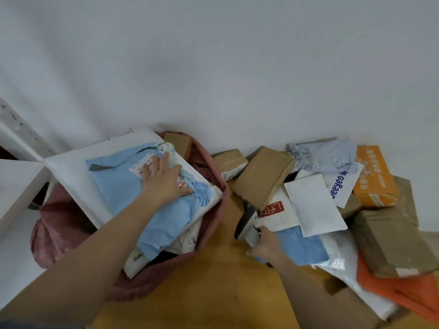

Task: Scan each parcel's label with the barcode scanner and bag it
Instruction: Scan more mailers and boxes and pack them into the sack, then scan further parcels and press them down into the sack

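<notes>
Nearest the camera, the two forearms reach out over the wooden surface (209, 281); the right hand (266, 245) is curled round the handle of the barcode scanner (247, 227), its grip clenched on it, the scanner's dark head pointing up and away toward the heap of parcels; the left hand (164, 180) lies flat with its fingers spread, a released grip, pressing on the light blue parcel (133, 186) that sits on top of the pink bag (59, 229), its white label partly under the fingers; this parcel looks to be the one just being bagged, resting on a large white mailer (78, 172) and other packets already inside the bag's mouth.

To the right, just beside the scanner, lies the unscanned pile; a blue mailer (301, 248) touches the right hand, a white packet with a red mark (273, 211) and a plain white envelope (313, 205) overlap it; farther on are a brown box (261, 176), a crumpled grey bag (325, 153) and an orange box (375, 176) against the wall.

The next parcel lies to the right of the bag, so the right hand is nearer but occupied; the left hand would likely need to cross over to fetch one; the blue mailer's long axis runs roughly away from the person.
</notes>
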`<move>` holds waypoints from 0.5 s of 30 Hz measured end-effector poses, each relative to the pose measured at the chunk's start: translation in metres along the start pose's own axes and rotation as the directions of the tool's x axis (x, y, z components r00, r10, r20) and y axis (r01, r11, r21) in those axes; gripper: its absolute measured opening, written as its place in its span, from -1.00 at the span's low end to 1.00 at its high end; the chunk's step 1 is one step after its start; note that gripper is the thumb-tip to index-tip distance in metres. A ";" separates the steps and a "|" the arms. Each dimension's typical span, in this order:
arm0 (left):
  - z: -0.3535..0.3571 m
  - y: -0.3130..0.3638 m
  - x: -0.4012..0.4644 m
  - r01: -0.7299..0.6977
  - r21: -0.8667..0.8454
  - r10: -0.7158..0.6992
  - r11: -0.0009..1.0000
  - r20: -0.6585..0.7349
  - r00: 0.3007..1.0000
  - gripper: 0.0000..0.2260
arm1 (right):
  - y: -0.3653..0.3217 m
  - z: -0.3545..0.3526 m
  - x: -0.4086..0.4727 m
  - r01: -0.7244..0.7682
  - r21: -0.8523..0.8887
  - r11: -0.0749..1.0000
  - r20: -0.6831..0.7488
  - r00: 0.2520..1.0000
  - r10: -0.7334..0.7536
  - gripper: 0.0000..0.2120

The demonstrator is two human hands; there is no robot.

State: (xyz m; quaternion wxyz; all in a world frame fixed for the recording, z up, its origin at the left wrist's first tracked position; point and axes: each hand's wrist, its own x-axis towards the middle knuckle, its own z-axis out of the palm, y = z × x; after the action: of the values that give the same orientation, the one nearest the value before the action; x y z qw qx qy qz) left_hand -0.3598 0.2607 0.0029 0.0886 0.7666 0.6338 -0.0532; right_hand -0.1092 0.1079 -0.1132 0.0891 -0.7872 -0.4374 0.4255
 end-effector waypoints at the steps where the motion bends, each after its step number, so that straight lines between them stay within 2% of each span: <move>1: 0.000 0.001 -0.001 -0.002 0.014 0.003 1.000 -0.017 1.000 -0.30 | 0.007 0.006 0.000 0.004 -0.019 1.000 0.020 1.000 -0.004 -0.12; 5: 0.000 0.006 -0.006 -0.016 0.030 0.018 0.999 -0.077 0.997 -0.35 | 0.034 0.025 0.003 0.012 -0.118 0.993 0.093 0.996 -0.001 -0.08; 11: -0.006 0.015 -0.010 -0.008 -0.021 0.005 1.000 -0.140 0.990 -0.46 | 0.040 0.036 0.008 0.008 -0.223 0.975 0.116 0.993 0.018 -0.03; 13: -0.007 0.015 -0.011 -0.001 -0.022 -0.002 1.000 -0.141 0.990 -0.47 | 0.035 0.035 0.009 -0.009 -0.298 0.954 0.131 0.990 0.051 -0.16; 15: -0.010 0.014 -0.013 0.011 -0.029 -0.015 1.000 -0.130 0.991 -0.47 | 0.027 0.030 0.013 -0.020 -0.332 0.943 0.142 0.987 0.071 -0.39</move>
State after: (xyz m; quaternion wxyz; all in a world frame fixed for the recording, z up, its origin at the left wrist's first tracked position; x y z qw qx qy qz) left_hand -0.3490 0.2476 0.0162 0.0575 0.7630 0.6438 0.0050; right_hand -0.1118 0.0949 -0.1535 -0.0874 -0.7662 -0.4895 0.4070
